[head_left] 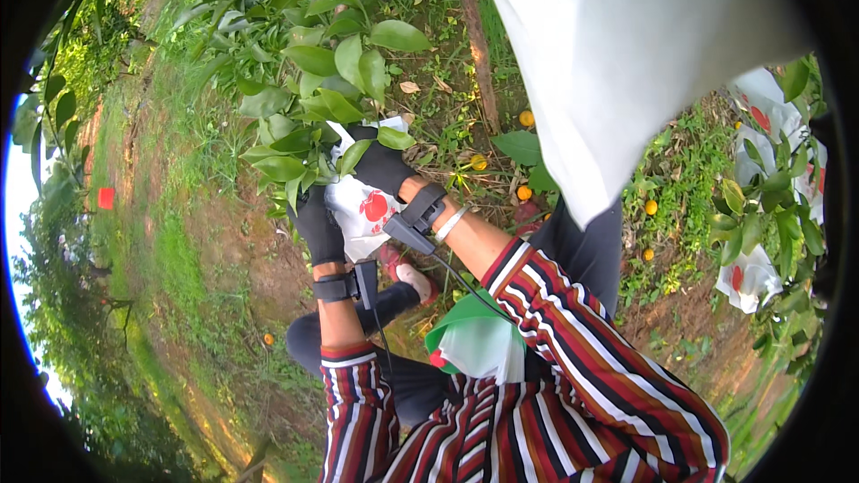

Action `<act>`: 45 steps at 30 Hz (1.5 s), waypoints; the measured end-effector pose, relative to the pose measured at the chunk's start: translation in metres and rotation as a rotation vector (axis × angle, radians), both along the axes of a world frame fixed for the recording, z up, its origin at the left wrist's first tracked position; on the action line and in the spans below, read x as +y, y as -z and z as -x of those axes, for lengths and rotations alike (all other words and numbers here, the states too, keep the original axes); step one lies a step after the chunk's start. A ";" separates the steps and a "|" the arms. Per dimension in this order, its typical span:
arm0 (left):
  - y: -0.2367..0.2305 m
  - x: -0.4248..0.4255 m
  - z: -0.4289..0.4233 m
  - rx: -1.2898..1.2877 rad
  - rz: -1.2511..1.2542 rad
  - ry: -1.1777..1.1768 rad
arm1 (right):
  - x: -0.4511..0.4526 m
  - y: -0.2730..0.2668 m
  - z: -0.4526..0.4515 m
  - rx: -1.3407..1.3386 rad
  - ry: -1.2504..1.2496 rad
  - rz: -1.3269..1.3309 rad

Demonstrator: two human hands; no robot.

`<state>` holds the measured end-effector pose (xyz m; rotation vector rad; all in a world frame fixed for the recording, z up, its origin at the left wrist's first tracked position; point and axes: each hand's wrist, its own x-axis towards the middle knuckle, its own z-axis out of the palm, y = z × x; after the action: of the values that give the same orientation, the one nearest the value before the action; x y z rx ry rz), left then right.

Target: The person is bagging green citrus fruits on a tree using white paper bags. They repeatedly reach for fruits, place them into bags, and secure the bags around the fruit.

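Note:
Between my hands a white fruit bag (366, 215) with a red fruit print and writing hangs below leafy citrus twigs (322, 104). My right hand (379, 164), in a black glove, grips the bag's upper part from the right. On the opposite side my left hand (319, 231), gloved too, holds the bag's left edge close under the leaves. Foliage hides most fingertips, and no fruit shows inside the bag. At my waist, a green holder (463, 315) carries a stack of white bags (480, 349).
A large white sheet (624, 67) hangs close at upper right. Beside it stands a thin trunk (476, 47). Orange fruits (524, 193) lie on the weedy ground. More printed bags (750, 278) hang among branches at right. A red object (105, 198) is far left.

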<state>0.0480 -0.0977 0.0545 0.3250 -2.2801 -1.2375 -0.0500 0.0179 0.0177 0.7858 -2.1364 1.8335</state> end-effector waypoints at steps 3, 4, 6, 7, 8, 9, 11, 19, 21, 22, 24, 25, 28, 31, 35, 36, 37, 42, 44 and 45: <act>0.016 -0.007 -0.004 -0.029 0.069 0.020 | 0.003 0.004 -0.001 -0.189 -0.131 -0.001; 0.020 -0.009 -0.007 -0.037 0.152 0.021 | 0.005 0.003 -0.002 -0.092 -0.062 -0.085; 0.028 -0.012 -0.007 -0.131 0.358 -0.010 | 0.009 -0.003 -0.001 -0.069 -0.044 0.088; 0.030 -0.012 -0.005 -0.123 0.354 -0.040 | 0.010 -0.006 -0.001 -0.052 -0.037 0.172; 0.031 -0.011 -0.002 -0.081 0.165 -0.007 | 0.014 -0.008 0.000 -0.062 -0.049 0.060; 0.031 -0.010 0.003 -0.037 -0.047 -0.007 | 0.016 -0.010 0.001 -0.069 -0.060 -0.053; 0.029 -0.008 0.013 -0.035 -0.365 0.067 | 0.021 -0.011 0.002 -0.012 -0.098 0.015; 0.013 0.001 0.022 -0.074 -0.260 0.078 | 0.015 -0.018 -0.010 -0.226 0.117 -0.113; 0.013 0.002 0.027 -0.170 -0.067 0.061 | 0.014 -0.026 -0.012 -0.228 0.005 0.131; 0.015 0.003 0.029 -0.085 0.058 0.110 | 0.014 -0.030 -0.016 -0.239 0.034 -0.096; 0.017 0.003 0.035 -0.036 -0.003 0.070 | 0.016 -0.037 -0.022 -0.234 0.226 -0.100; 0.018 0.004 0.038 -0.103 -0.079 0.033 | 0.017 -0.040 -0.018 -0.204 0.082 0.062; 0.015 0.003 0.038 -0.026 -0.109 0.049 | 0.017 -0.042 -0.019 -0.328 0.107 -0.165; 0.005 0.005 0.034 -0.065 -0.107 0.097 | 0.014 -0.039 -0.015 -0.242 0.089 -0.197; -0.003 0.013 0.031 -0.069 -0.312 0.122 | 0.016 -0.034 -0.010 -0.242 0.154 -0.397; -0.002 0.015 0.031 -0.042 -0.334 0.064 | 0.020 -0.034 -0.009 -0.214 0.143 -0.415; 0.000 0.017 0.031 0.030 -0.260 0.041 | 0.023 -0.034 -0.006 -0.229 0.127 -0.459; 0.014 0.015 0.033 -0.010 0.073 -0.106 | 0.024 -0.034 -0.001 -0.330 -0.002 -0.472; 0.017 0.009 0.038 0.045 -0.032 -0.057 | 0.021 -0.032 -0.002 -0.236 0.031 -0.384; 0.017 0.005 0.041 0.018 -0.024 0.012 | 0.019 -0.031 -0.003 -0.219 0.055 -0.369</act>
<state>0.0074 -0.0932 0.0375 0.3086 -2.2568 -1.2693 -0.0470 0.0371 0.0488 0.6092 -2.6549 1.5813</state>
